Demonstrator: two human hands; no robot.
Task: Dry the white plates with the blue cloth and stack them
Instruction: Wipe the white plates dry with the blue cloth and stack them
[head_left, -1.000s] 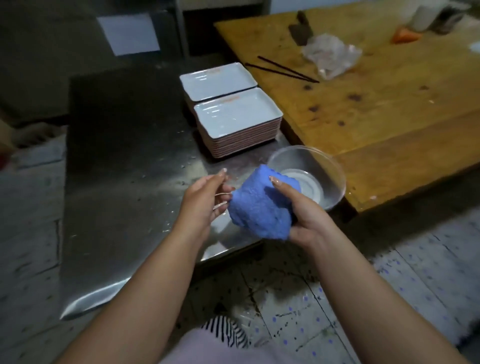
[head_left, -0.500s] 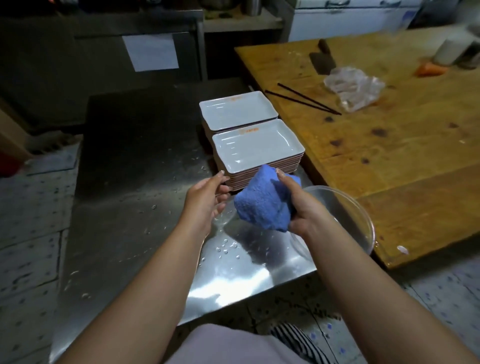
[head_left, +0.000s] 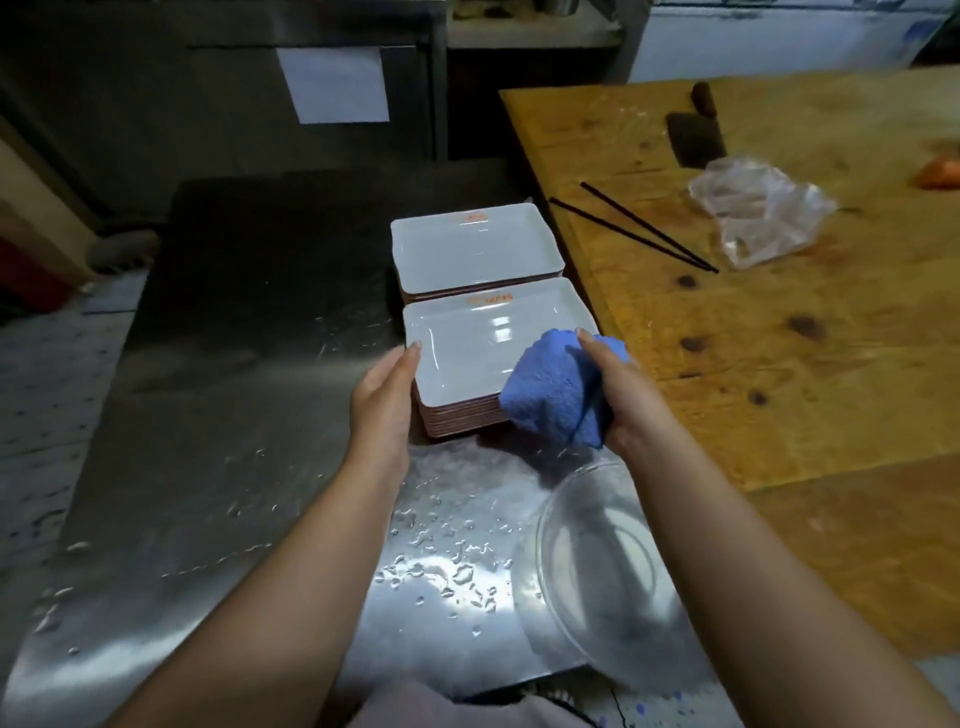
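Mostly glossy rectangular plates (head_left: 467, 358), nubby cloth (head_left: 556, 395)

Two plate stacks (head_left: 475, 249) sit one behind the other on the steel counter (head_left: 218, 415), wooden table (head_left: 779, 338) right.

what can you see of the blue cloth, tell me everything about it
The blue cloth looks like a thick, fuzzy terry or microfibre rag, plain mid-blue with no visible pattern. It is bunched into a loose wad, not spread flat. The right hand grips it from the right side, a finger lying over its top edge. It sits at the near right corner of the nearer stack of white plates, covering that corner of the top plate; whether it presses on the plate cannot be told. The left hand does not touch it.
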